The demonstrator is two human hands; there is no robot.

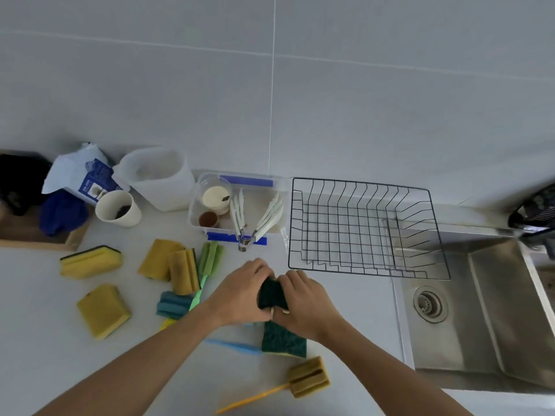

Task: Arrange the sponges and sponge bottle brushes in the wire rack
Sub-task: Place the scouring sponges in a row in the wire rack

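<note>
Two hands, left (240,291) and right (303,301), closed together around one dark green scouring sponge (271,294) above the countertop, just short of the empty black wire rack (365,229). Advice: carry it level over the near rim, set it flat in a corner, leaving room for the remaining sponges.

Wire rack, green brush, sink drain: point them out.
Wire rack (357,183): head view, back rim wire.
Green brush (211,257): head view, sponge head.
Sink drain (430,304): head view, strainer centre.
</note>
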